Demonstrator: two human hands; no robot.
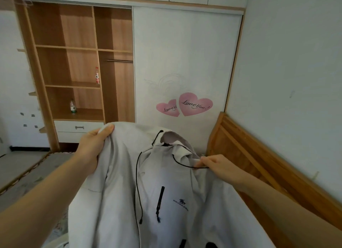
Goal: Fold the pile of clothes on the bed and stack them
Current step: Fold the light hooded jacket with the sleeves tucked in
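At far left the bed [27,173] shows a patterned cover, and behind it an open wooden wardrobe [74,62] has a water bottle [73,106] on a low shelf and a red-labelled bottle [97,75] one shelf up. The left hand [92,146] grips one shoulder of a light grey hooded jacket [166,201], held up before the person. The right hand [216,166] pinches the other shoulder beside a black drawcord [187,165]. A wooden bed frame [259,164] runs along the right wall.

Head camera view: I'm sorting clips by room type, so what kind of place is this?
Most likely a bedroom: a built-in wardrobe with open shelves and a hanging rail, a wooden bed frame by the wall, and a grey hooded jacket held up in both hands.
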